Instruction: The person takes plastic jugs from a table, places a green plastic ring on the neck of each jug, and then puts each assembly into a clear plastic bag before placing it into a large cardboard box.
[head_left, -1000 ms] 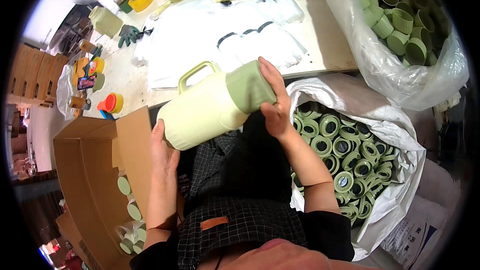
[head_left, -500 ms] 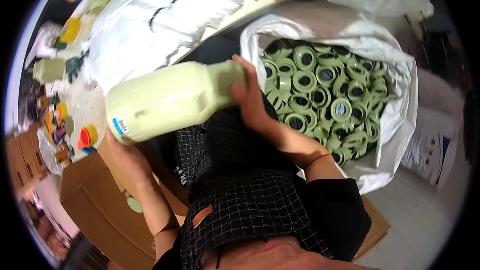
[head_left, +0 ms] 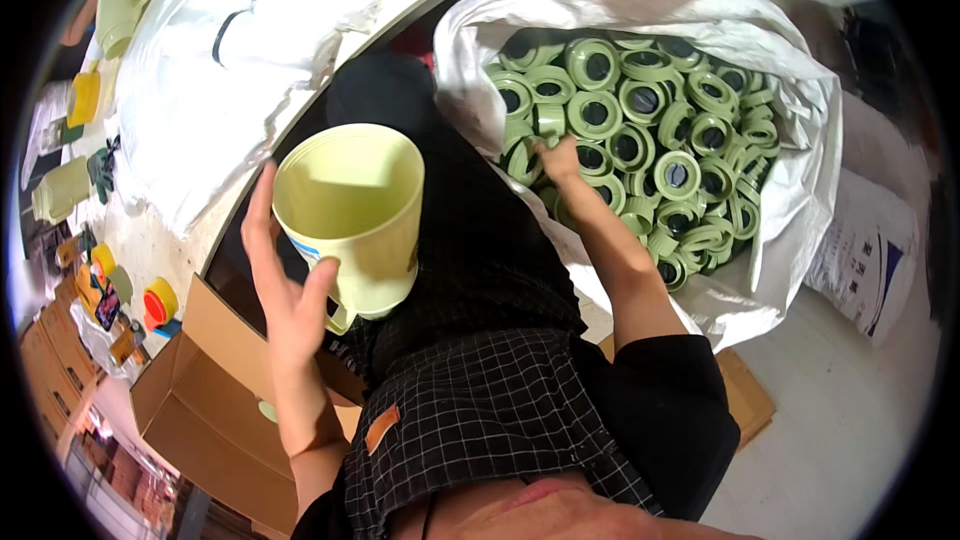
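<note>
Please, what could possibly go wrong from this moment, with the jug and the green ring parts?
The open pale-green jug might tip or slip: only the left hand is at its side, and I cannot tell how firmly it is supported.

The green ring parts lie heaped and overlapping in the white sack, so the right hand reaching among them might snag or dislodge others.

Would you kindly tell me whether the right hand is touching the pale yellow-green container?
Apart: the head view shows the right hand among green rings in the white sack, with dark trousers between it and the container.
</note>
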The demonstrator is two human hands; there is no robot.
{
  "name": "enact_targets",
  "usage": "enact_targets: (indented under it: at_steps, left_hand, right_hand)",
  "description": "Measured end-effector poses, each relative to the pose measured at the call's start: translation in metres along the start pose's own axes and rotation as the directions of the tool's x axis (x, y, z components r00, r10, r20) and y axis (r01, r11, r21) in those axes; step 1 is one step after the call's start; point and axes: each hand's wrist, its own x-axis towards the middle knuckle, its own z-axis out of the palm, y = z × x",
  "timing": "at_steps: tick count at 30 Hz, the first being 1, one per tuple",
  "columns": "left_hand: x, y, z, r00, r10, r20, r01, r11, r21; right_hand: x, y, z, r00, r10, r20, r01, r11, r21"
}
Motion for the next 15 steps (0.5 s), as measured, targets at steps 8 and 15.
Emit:
enact_targets:
  at_steps: [8,15]
  left_hand:
    - [-0.071,-0.021,0.008,0.966,-0.251,-0.064,0.24,0.96,-0.143]
    - [-0.061,-0.034,-0.001,0.997,-0.079,0.006,0.077,0.953,-0.293]
  right_hand:
    - [0.0,0.009,0.037,0.941,0.338,0.035,-0.339,0.929,0.147]
    - [-0.086,-0.229,-0.135,0.792,-0.604,-0.088,0.518,0.589,0.62]
